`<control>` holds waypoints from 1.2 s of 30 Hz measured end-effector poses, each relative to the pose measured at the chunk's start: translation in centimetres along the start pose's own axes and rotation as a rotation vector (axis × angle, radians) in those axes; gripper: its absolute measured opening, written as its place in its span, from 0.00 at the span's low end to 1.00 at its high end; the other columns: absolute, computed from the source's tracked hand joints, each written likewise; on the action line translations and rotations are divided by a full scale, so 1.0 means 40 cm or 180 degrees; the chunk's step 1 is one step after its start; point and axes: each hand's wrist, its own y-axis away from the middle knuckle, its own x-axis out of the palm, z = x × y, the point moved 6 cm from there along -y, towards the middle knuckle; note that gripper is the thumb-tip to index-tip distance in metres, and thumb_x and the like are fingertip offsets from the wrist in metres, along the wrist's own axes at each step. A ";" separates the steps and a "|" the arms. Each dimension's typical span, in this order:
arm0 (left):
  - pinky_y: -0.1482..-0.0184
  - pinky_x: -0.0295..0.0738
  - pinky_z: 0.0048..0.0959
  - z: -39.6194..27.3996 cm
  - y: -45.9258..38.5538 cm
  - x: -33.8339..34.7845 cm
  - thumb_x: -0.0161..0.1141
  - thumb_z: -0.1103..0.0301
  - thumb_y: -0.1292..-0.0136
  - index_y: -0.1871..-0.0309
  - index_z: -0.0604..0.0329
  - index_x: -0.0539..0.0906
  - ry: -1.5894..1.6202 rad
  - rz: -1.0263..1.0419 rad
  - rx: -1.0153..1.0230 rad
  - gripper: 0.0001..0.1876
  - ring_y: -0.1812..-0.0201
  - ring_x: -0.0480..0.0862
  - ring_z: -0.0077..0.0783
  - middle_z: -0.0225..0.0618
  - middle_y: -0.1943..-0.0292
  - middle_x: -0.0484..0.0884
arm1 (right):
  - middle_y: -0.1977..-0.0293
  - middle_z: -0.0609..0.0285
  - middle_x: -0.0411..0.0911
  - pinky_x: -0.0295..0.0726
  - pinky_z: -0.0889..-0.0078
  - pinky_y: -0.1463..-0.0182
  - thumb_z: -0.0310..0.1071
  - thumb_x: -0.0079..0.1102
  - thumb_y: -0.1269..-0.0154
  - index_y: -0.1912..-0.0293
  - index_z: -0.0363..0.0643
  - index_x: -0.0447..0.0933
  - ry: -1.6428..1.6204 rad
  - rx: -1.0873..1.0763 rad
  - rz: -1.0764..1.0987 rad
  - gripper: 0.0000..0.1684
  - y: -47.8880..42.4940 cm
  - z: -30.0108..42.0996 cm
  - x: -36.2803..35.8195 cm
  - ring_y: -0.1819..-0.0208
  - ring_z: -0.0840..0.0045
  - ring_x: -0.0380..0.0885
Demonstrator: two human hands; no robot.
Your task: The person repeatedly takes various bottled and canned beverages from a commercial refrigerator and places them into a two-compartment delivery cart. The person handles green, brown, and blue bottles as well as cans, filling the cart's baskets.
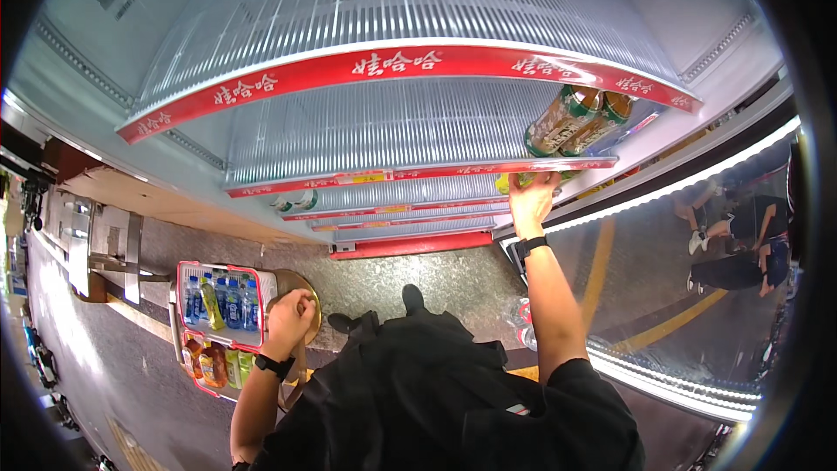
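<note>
My right hand (pixel 533 199) reaches into a cooler, its fingers curled around a bottle with a yellow-green label (pixel 503 183) below the second shelf's front strip. The strip partly hides that bottle. Just above stand two drink bottles with green caps and brown-green labels (pixel 562 121), at the right end of the shelf (pixel 392 118). My left hand (pixel 291 320) is loosely closed beside the right rim of a white basket with red edging (pixel 263 301), over a round brass-coloured stool top (pixel 307 294). I see nothing in it. The basket holds several blue-capped water bottles (pixel 232 304) and one yellow-green bottle (pixel 211 306).
A second basket (pixel 216 394) holds orange and green bottles (pixel 212 364). The cooler's glass door (pixel 654 261) stands open at right, reflecting people. Clear bottles (pixel 523 324) sit by the door. At left are a metal frame (pixel 114 242) and a cardboard sheet (pixel 163 199).
</note>
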 end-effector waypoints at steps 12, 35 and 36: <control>0.61 0.84 0.38 -0.100 -0.019 0.003 0.71 0.66 0.33 0.48 0.57 0.88 -0.0074 0.0136 0.0206 0.13 0.67 0.89 0.39 0.37 0.65 0.90 | 0.39 0.34 0.78 0.86 0.40 0.42 0.45 0.78 0.40 0.30 0.37 0.66 -0.0484 0.0054 0.0636 0.46 0.026 -0.002 0.009 0.45 0.36 0.83; 0.55 0.86 0.36 -0.413 -0.087 -0.021 0.81 0.54 0.40 0.28 0.54 0.79 -0.0013 0.0307 0.1135 0.38 0.60 0.88 0.37 0.39 0.42 0.87 | 0.52 0.53 0.86 0.87 0.56 0.45 0.52 0.88 0.49 0.44 0.42 0.82 -0.2653 -0.1249 0.2701 0.39 0.381 0.499 -0.158 0.52 0.58 0.88; 0.51 0.87 0.38 -0.414 -0.087 -0.017 0.81 0.53 0.41 0.29 0.53 0.79 0.0021 0.0245 0.1155 0.38 0.54 0.90 0.42 0.40 0.42 0.88 | 0.52 0.53 0.86 0.87 0.56 0.45 0.52 0.88 0.49 0.44 0.43 0.82 -0.2690 -0.1241 0.2770 0.39 0.384 0.518 -0.163 0.51 0.58 0.88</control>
